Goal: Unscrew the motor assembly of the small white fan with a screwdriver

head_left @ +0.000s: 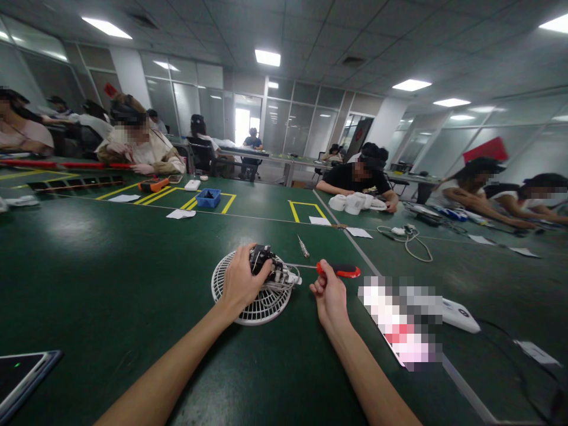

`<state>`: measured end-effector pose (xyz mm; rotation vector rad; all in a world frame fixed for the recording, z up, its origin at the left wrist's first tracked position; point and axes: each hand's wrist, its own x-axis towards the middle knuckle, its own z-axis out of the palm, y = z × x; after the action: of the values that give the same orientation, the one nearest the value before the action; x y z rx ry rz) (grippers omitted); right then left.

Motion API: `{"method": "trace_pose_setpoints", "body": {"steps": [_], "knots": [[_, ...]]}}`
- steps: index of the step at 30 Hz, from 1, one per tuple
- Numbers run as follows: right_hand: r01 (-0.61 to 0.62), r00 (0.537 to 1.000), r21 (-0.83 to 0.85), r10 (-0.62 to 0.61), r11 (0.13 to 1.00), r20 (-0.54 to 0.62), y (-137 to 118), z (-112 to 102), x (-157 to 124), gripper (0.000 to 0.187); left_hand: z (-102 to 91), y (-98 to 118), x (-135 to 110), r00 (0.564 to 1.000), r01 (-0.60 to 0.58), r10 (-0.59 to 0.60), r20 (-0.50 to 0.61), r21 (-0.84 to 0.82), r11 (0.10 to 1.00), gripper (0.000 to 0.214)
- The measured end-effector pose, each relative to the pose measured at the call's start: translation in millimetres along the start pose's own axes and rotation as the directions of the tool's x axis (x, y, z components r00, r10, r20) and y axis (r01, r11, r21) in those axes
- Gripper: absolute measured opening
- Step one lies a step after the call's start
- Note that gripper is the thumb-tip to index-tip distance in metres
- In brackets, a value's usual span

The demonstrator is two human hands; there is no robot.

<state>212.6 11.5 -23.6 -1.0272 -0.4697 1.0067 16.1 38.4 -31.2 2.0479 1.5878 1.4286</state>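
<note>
A round white fan grille (261, 312) lies on the green table. On top of it sits a black fan motor (261, 258) with thin white wires around it. My left hand (241, 278) is closed around the motor, thumb on its near side. A screwdriver (348, 270) with a red and black handle is held in my right hand (331, 293), fingers pinched at the handle's front. Its shaft points left and reaches the motor's right side; the tip is hard to make out. Just beyond lies a small clear-handled screwdriver (303, 247).
A blurred bright screen (390, 325) and a white device (459, 315) lie to the right, a tablet (26, 373) at the lower left. Farther off are a blue bin (208, 198), a coiled cable (410, 239) and paper slips (181, 213). Several people sit around the tables.
</note>
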Motion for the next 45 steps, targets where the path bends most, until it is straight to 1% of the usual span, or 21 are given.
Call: {"method": "trace_pose_setpoints", "body": {"steps": [5,11,16,24,29,33,40,45], "knots": [[0.016,1.0,0.005,-0.016,1.0,-0.006,0.1,1.7,-0.9,0.043,0.9,-1.6,0.3,1.0,-0.008,0.008,-0.01,0.002,1.0,0.044],[-0.027,0.999,0.105,0.03,0.994,-0.024,-6.7,-1.1,3.0,0.034,1.1,-0.7,0.6,1.0,0.002,-0.002,-0.019,0.001,1.0,0.042],[-0.028,0.998,0.103,0.034,0.994,-0.054,-8.8,-1.5,3.8,0.03,0.7,0.5,0.6,1.0,0.007,-0.007,-0.02,-0.004,1.0,0.042],[0.009,1.0,0.015,-0.008,1.0,-0.025,2.3,2.2,-0.3,0.042,-0.3,1.6,0.8,1.0,0.008,-0.009,-0.024,-0.025,1.0,0.041],[0.014,1.0,-0.009,-0.014,1.0,-0.014,3.4,0.4,0.7,0.042,-0.1,1.0,1.1,1.0,0.01,-0.01,-0.025,-0.03,0.999,0.041],[0.012,1.0,-0.017,-0.012,1.0,0.006,3.4,-1.2,1.1,0.041,0.0,0.5,0.9,1.0,0.004,-0.005,-0.028,-0.034,0.999,0.042],[0.005,1.0,-0.034,-0.004,0.999,0.012,1.8,-1.0,1.3,0.052,0.1,0.5,0.9,1.0,0.016,-0.016,-0.013,-0.026,1.0,0.043],[0.008,0.999,-0.015,-0.007,1.0,0.039,0.4,-0.6,1.2,0.053,1.1,-0.9,0.6,1.0,0.003,-0.004,-0.027,-0.033,0.999,0.041]]}}
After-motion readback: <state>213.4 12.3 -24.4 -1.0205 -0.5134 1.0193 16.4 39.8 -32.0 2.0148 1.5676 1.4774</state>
